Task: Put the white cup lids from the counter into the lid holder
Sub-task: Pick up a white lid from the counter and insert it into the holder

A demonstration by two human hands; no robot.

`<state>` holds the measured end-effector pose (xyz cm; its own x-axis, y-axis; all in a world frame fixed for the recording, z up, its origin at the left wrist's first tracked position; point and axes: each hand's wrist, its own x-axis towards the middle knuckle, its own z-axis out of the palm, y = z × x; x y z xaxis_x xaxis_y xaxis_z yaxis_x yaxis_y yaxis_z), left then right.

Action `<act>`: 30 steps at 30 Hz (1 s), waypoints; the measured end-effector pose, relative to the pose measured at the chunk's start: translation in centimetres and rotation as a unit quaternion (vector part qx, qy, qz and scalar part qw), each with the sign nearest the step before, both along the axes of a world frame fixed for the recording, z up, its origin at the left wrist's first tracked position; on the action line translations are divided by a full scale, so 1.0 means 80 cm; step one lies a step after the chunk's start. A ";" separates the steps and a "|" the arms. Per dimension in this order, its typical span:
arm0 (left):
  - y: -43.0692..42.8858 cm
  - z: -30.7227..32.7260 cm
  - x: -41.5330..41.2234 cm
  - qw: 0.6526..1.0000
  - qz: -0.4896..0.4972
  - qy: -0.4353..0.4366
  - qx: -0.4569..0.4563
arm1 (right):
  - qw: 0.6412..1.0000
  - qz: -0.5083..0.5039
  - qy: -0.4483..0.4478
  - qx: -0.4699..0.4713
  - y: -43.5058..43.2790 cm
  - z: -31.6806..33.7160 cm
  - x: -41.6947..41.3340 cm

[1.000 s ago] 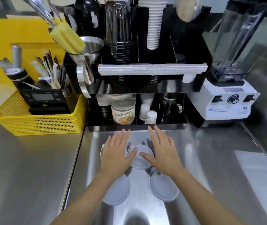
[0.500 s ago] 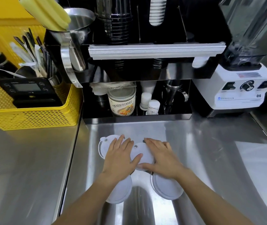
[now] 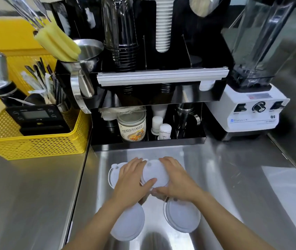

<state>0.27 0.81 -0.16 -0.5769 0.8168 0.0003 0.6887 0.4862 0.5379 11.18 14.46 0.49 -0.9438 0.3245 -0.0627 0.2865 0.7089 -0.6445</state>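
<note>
Several white cup lids lie on the steel counter (image 3: 233,177). Between my two hands is a lid (image 3: 155,171), tilted up off the counter. My left hand (image 3: 131,181) grips its left edge with the thumb on top, and my right hand (image 3: 177,179) curls around its right edge. Another lid (image 3: 113,173) peeks out left of my left hand. Two more lids lie flat nearer me, one (image 3: 130,223) under my left wrist and one (image 3: 182,215) under my right wrist. The black lid and cup holder (image 3: 161,78) stands behind, with a white stack (image 3: 163,24) in it.
A yellow basket (image 3: 35,143) with a scale and utensils sits at the left. A white blender (image 3: 251,112) stands at the right. Under the holder are a can (image 3: 132,127) and small white bottles (image 3: 161,129). A metal jug (image 3: 84,69) hangs at the holder's left.
My hands have closed in from lying flat over the lids to gripping the middle lid from both sides. The lid has tipped up off the counter.
</note>
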 end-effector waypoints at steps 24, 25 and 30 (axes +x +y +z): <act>0.152 0.292 -0.047 0.927 -0.156 0.090 0.329 | 0.945 -0.078 0.286 0.138 0.138 0.294 -0.003; 0.159 0.297 -0.048 0.925 -0.154 0.097 0.333 | 0.946 -0.074 0.279 0.147 0.142 0.303 -0.004; 0.208 0.323 -0.063 0.925 -0.127 0.073 0.349 | 0.933 -0.073 0.276 0.218 0.184 0.337 -0.019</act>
<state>-4.79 17.41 25.71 -0.3175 0.6970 0.6429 0.8237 -0.1332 0.5512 9.64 29.16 27.45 -0.7366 0.3340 0.5881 0.1108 0.9174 -0.3822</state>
